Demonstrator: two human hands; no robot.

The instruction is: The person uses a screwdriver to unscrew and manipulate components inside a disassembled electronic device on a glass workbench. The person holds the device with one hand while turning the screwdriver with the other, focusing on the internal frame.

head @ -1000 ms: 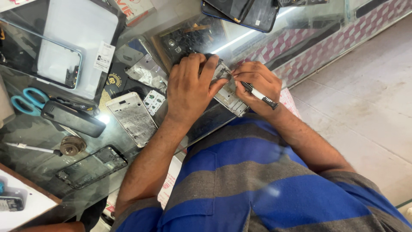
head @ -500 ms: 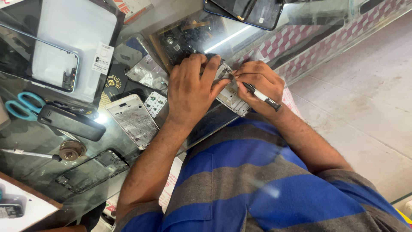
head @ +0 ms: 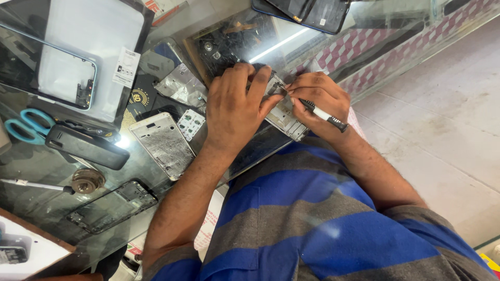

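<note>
Here, mid-step at centre frame on a phone frame [head: 284, 115]: left hand [head: 237, 112] pressed flat over it, fingers spread, pinning it to the glass counter [head: 41, 203]; right hand [head: 319, 99] pinched round a screwdriver [head: 325, 114], tip down at the frame's upper edge. Seemingly working a small screw; calls next for a steady tip and a firm hold-down. At right, bare tiled floor [head: 442, 130]. On the glass at left: white panel [head: 88, 47], spare frame [head: 161, 143], black phone [head: 86, 147], blue scissors [head: 23, 127].
</note>
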